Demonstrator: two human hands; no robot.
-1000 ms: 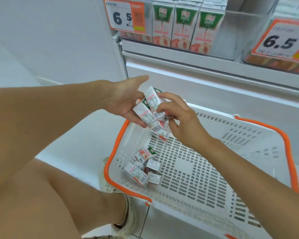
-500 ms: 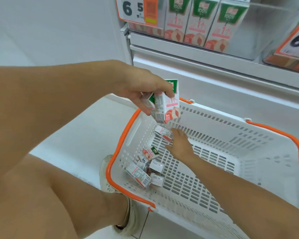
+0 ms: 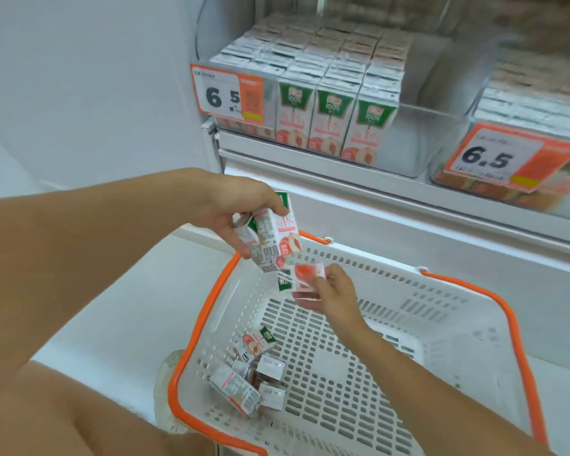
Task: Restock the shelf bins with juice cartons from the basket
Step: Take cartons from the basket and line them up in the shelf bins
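Observation:
My left hand (image 3: 234, 205) grips a bunch of small white-and-pink juice cartons (image 3: 273, 235) above the far left corner of the white basket (image 3: 418, 327). Just below them my right hand (image 3: 334, 292) pinches one more carton (image 3: 301, 278), lifted off the basket floor. Several loose cartons (image 3: 249, 370) lie in the basket's near left corner. On the shelf above, a clear bin (image 3: 441, 126) holds rows of the same cartons (image 3: 329, 123), with open room at its right side.
The basket has an orange rim (image 3: 198, 327) and handles. Orange price tags (image 3: 227, 93) hang on the bin fronts. A second bin (image 3: 524, 166) stands to the right. My knee and shoe (image 3: 168, 380) sit left of the basket on the white floor.
My right hand reached down into the basket, took one carton and raised it toward the bunch in my left hand. The view tilted up, showing more of the shelf bin.

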